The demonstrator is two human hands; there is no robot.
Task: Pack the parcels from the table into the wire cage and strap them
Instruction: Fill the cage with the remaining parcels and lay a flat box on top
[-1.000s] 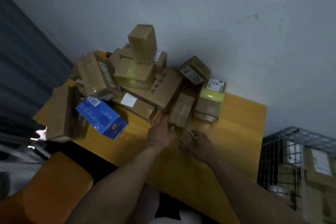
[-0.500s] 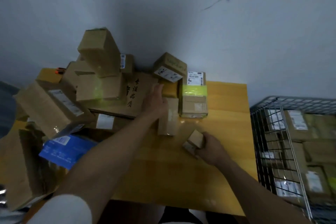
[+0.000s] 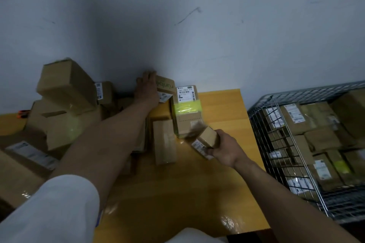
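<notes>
Two hands work over the yellow surface (image 3: 221, 108); the right hand (image 3: 227, 149) has its fingers curled round a small parcel (image 3: 207, 137), tilted beside the tape-banded box (image 3: 186, 112); the left hand (image 3: 147, 89) lays straight, closed fingers against a green-lettered box (image 3: 166, 85) by the wall; the wire cage (image 3: 308, 91), part-filled with parcels, stands right.

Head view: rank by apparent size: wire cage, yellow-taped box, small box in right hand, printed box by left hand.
1. wire cage
2. yellow-taped box
3-4. small box in the right hand and printed box by the left hand: look alike; the held one is nearer and blurred, so unranked.
</notes>
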